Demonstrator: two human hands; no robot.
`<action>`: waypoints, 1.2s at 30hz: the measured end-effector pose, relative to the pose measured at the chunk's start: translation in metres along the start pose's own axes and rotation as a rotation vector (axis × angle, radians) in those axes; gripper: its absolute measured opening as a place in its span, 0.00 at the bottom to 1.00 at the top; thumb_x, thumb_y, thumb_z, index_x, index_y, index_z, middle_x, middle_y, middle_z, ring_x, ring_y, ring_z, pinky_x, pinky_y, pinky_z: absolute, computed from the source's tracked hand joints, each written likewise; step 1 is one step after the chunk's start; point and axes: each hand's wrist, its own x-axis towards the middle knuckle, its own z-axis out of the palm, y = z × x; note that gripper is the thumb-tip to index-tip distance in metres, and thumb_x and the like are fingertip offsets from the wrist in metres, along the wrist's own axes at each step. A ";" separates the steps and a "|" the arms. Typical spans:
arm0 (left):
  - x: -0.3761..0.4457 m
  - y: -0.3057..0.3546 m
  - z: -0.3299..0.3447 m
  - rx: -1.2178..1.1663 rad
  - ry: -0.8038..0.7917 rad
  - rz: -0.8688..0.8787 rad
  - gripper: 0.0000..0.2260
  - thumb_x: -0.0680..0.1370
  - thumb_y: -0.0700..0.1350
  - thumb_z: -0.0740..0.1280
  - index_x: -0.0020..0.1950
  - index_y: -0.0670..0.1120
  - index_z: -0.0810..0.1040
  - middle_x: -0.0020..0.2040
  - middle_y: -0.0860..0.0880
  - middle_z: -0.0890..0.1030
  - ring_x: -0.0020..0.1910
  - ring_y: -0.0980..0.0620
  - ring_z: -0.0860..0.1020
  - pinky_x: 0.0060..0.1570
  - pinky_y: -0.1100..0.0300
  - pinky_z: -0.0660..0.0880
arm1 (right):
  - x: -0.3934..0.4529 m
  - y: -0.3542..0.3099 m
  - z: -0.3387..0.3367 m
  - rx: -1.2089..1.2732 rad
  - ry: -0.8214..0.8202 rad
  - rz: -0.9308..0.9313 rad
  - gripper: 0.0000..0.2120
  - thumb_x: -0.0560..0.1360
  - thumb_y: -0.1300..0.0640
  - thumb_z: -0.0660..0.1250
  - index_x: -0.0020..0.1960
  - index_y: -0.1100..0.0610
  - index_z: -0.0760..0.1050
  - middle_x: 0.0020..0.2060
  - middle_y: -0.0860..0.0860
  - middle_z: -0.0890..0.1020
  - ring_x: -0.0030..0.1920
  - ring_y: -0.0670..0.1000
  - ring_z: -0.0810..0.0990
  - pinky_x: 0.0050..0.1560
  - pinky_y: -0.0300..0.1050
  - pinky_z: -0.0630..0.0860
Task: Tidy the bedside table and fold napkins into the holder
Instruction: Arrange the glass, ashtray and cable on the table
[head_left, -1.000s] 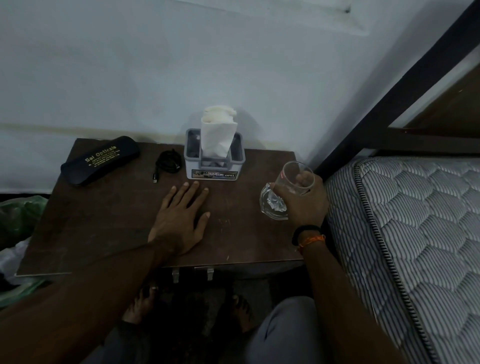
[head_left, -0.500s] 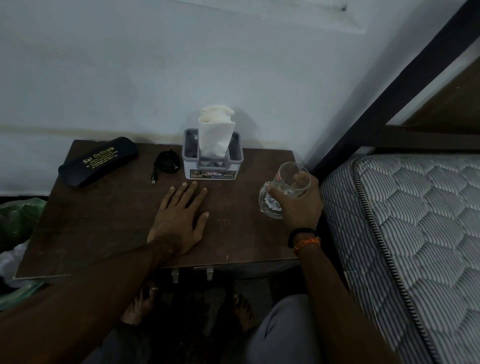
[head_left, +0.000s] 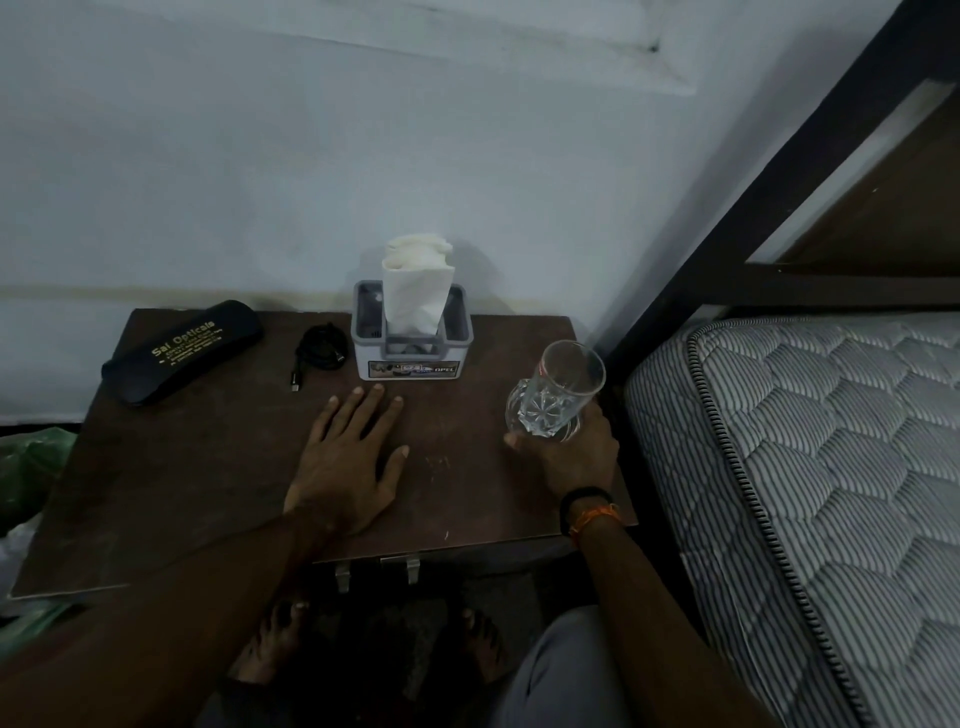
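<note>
Napkins (head_left: 415, 296) stand upright in the grey holder (head_left: 410, 353) at the counter's (head_left: 208, 467) back edge, just beyond the fingertips of the flat, open left hand (head_left: 348, 457), the nearer grip, while the right hand (head_left: 571, 452) clasps a tilted glass (head_left: 558, 395) near the bed.

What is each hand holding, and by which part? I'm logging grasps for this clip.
The right hand grips the clear glass around its lower part near the base. The left hand holds nothing; it rests flat on the table.
</note>
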 end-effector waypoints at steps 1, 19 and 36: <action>0.000 0.000 0.000 -0.001 0.003 0.002 0.29 0.80 0.62 0.49 0.79 0.54 0.56 0.80 0.49 0.57 0.79 0.50 0.52 0.78 0.48 0.48 | 0.003 0.001 0.001 0.000 0.001 0.002 0.40 0.46 0.34 0.78 0.56 0.47 0.77 0.53 0.47 0.84 0.53 0.49 0.83 0.56 0.50 0.80; 0.000 0.002 -0.004 -0.022 0.002 -0.001 0.29 0.79 0.62 0.47 0.79 0.54 0.56 0.80 0.50 0.56 0.79 0.50 0.51 0.78 0.48 0.49 | 0.075 -0.029 0.028 0.107 -0.096 0.116 0.50 0.40 0.38 0.80 0.61 0.48 0.75 0.57 0.48 0.83 0.58 0.52 0.81 0.63 0.55 0.77; 0.001 0.001 -0.004 -0.044 -0.008 0.006 0.29 0.79 0.63 0.47 0.79 0.55 0.52 0.80 0.50 0.53 0.80 0.51 0.48 0.78 0.48 0.46 | 0.091 -0.043 0.033 0.127 -0.109 0.119 0.53 0.37 0.36 0.78 0.61 0.48 0.75 0.57 0.50 0.83 0.57 0.53 0.81 0.59 0.53 0.79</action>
